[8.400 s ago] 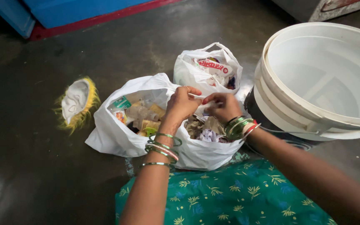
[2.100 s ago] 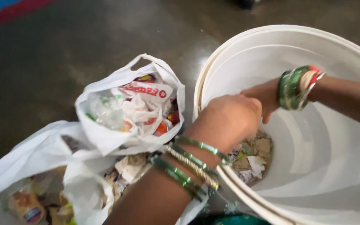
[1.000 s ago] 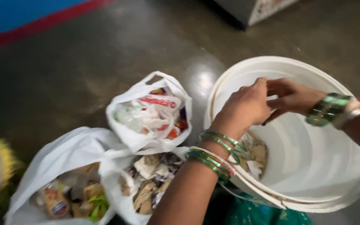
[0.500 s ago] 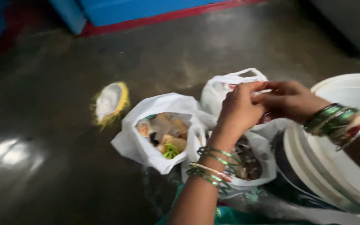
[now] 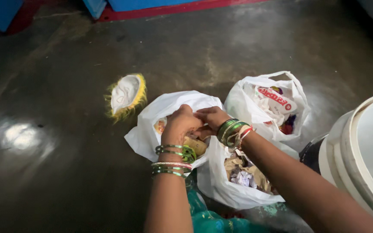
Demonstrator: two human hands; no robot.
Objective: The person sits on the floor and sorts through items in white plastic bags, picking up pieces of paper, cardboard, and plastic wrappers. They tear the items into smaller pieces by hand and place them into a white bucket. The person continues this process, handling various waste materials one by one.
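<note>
Dark concrete floor (image 5: 57,172) carries three white bags. Both hands, left hand (image 5: 177,125) and right hand (image 5: 210,117), curl their fingers (image 5: 197,114) inside the left bag (image 5: 145,136); what they grip is hidden. That bag, open-mouthed, holds tan packets (image 5: 195,145).

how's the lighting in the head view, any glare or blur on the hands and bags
Head view: dim overall, with a glare patch on the dark floor at left; both hands, left hand and right hand, look fairly sharp over the left white bag; the white bucket at right is cropped and slightly soft.
</note>
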